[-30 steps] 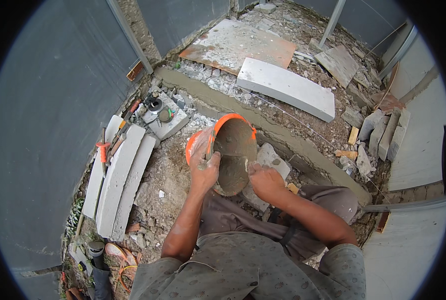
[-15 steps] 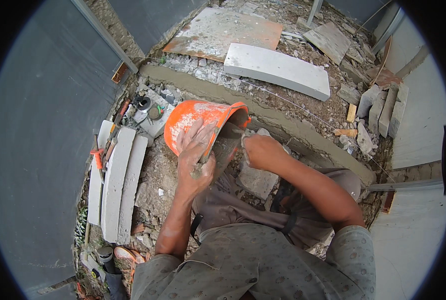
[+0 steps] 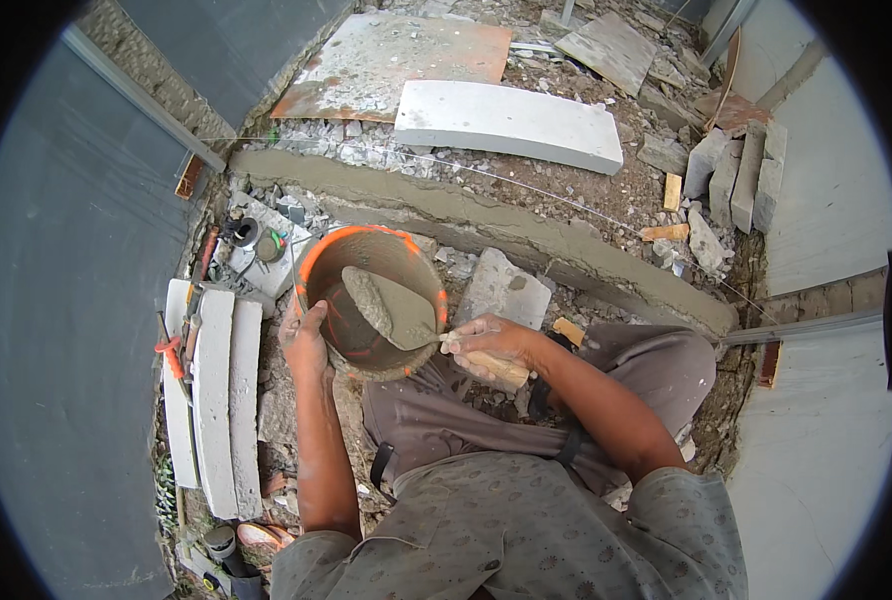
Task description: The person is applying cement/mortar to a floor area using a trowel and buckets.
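Observation:
An orange bucket (image 3: 318, 250), its inside coated with grey mortar, stands with its mouth facing up in front of me. My left hand (image 3: 304, 340) grips its left rim, thumb over the edge. Closed round the wooden handle of a trowel (image 3: 406, 312) is my right hand (image 3: 493, 345), beside the bucket's right rim. The trowel blade reaches into the bucket, with wet mortar (image 3: 366, 300) along its left side. How deep the blade sits I cannot tell.
A mortar-topped low ledge (image 3: 486, 225) crosses beyond the bucket, with a string line above it. White blocks (image 3: 216, 400) and hand tools (image 3: 171, 355) lie at left. Another white block (image 3: 506, 125) rests on rubble past the ledge. A concrete slab piece (image 3: 506, 290) is right of the bucket.
The bucket has gone from lying tilted, mouth to the right, to mouth up. My left hand has shifted from its side to its left rim. The trowel blade now shows inside.

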Demonstrator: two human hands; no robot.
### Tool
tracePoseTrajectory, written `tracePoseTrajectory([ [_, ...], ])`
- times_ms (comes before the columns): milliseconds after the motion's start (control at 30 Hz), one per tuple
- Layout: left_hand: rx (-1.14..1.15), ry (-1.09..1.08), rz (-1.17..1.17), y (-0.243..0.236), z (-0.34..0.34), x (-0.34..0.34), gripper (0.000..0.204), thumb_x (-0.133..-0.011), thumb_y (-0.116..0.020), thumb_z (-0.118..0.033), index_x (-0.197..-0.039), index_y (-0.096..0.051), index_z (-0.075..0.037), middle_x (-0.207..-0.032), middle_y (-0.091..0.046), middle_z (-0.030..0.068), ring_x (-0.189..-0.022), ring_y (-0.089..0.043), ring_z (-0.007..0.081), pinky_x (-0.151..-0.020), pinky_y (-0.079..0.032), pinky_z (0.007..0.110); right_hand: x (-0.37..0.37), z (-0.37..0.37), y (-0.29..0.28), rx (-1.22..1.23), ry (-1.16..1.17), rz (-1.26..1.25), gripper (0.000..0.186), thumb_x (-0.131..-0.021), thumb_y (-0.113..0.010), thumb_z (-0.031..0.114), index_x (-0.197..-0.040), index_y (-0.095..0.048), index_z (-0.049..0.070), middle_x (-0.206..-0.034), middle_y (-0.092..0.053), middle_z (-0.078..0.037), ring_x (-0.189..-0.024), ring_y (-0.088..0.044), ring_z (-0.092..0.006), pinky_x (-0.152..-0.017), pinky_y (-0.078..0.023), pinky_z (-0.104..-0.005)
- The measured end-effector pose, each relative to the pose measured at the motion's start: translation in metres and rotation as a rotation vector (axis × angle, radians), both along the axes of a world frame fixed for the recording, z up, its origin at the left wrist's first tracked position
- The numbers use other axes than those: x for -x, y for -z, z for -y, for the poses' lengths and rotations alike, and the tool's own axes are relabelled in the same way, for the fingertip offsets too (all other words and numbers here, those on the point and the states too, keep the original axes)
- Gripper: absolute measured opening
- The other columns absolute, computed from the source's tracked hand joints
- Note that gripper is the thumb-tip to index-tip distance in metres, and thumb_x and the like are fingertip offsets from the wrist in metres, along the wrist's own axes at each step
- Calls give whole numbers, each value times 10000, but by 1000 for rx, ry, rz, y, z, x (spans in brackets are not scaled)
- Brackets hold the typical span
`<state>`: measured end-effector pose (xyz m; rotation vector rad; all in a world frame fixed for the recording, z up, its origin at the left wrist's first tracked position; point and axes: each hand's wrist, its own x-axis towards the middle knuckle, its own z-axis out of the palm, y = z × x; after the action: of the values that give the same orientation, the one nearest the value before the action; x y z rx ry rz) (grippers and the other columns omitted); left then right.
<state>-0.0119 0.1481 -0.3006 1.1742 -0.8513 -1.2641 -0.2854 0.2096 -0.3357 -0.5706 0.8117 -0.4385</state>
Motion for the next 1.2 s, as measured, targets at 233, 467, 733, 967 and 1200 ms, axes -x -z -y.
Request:
tracePoseTrajectory([
  [233, -228, -201, -124, 41, 7, -100, 337, -822, -474, -22, -1151, -515, 38, -1059, -603, 150, -932, -611, 264, -827, -496, 359, 117, 34, 13, 44, 219, -355, 234, -810, -667, 188, -924, -605, -7, -654, -580, -66, -442, -528, -132, -365, -424, -264],
  [467, -311, -342, 7, 74, -34, -148, 368, -774, -479, 21, -1135, -547, 24, -1015, -612, 107, -883, -602, 211, -799, -478, 308, 200, 58, 38, 882, -110, -1582, 244, -755, -637, 193, -927, -607, 23, -755, -635, -171, -670, -623, -342, -622, -497, -406],
  [733, -313, -434, 146, 70, -50, -149, 383, -773, -503, -9, -1151, -547, 32, -1038, -614, 109, -925, -602, 218, -834, -463, 311, 174, 64, 32, 585, 74, -1837, 284, -727, -649, 230, -893, -643, -1, -904, -648, -203, -857, -633, -344, -760, -501, -426],
  [967, -312, -445, 163, 78, -46, -153, 369, -758, -551, -38, -1120, -576, 33, -1006, -616, 87, -882, -596, 191, -806, -450, 286, 161, 93, 36, 470, -252, -1900, 216, -717, -593, 104, -878, -641, -32, -954, -637, -233, -913, -628, -362, -778, -506, -434],
  [1200, -304, -380, 215, 58, -44, -137, 385, -796, -443, 45, -1168, -541, 43, -1035, -603, 102, -904, -580, 181, -821, -449, 275, 75, 155, 22, 627, -344, -1732, 214, -707, -599, 94, -876, -640, -31, -948, -636, -232, -920, -622, -367, -793, -500, -443],
])
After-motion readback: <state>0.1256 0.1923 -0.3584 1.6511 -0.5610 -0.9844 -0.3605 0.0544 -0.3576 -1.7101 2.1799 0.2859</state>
